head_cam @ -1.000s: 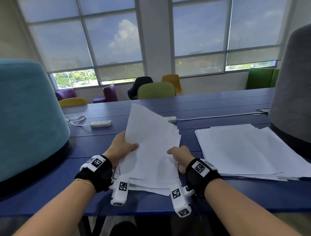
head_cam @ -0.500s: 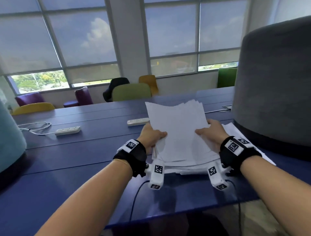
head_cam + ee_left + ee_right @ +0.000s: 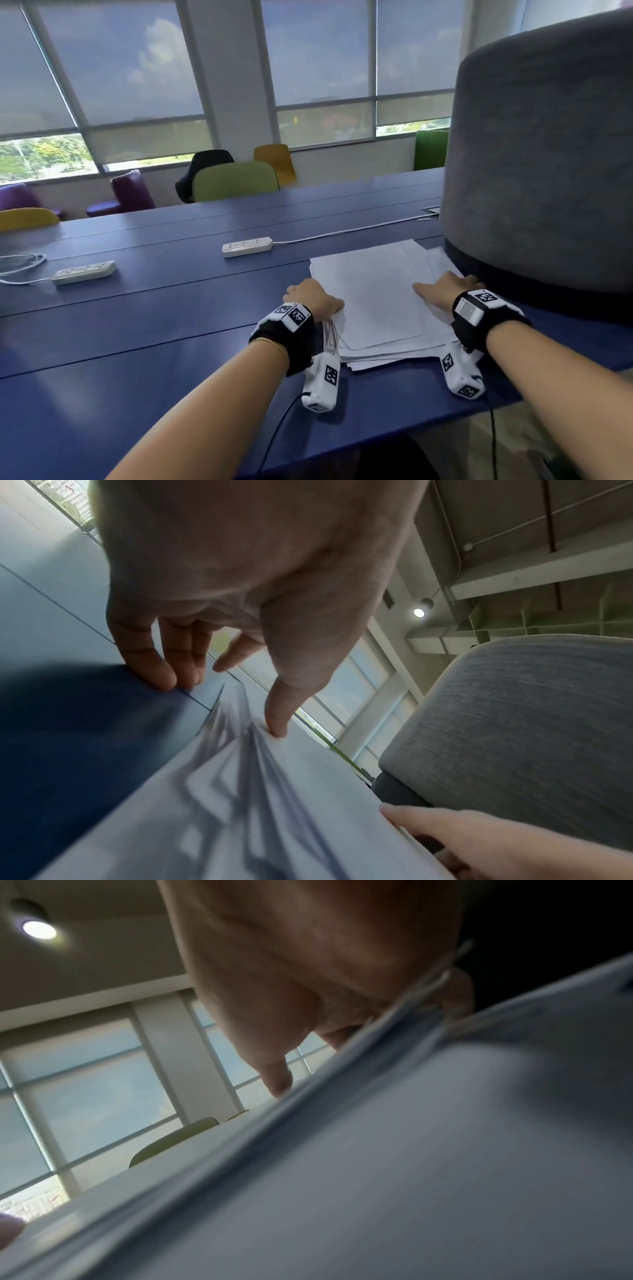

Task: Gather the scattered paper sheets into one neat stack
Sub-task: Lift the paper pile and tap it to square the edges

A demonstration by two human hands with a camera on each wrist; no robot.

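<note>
A stack of white paper sheets (image 3: 376, 301) lies flat on the blue table (image 3: 171, 342), its edges fanned and uneven at the near left corner. My left hand (image 3: 313, 298) is at the stack's left edge. In the left wrist view its thumb (image 3: 277, 723) presses on the top sheet (image 3: 308, 791) while its fingers (image 3: 154, 669) touch the bare table beside the stack. At the right edge my right hand (image 3: 445, 287) has its thumb on top. In the right wrist view sheet edges (image 3: 421, 993) run between that thumb (image 3: 277, 1080) and a finger behind them.
A tall grey upholstered round form (image 3: 541, 154) stands right against the stack's far right side. Two white power strips (image 3: 246, 246) (image 3: 84, 272) with cables lie farther back on the table. Coloured chairs line the far side. The table's near edge runs just below my wrists.
Both hands carried the lifted bundle of sheets to the right and laid it flat on the pile beside the grey form. The left hand's grip has loosened to a thumb press.
</note>
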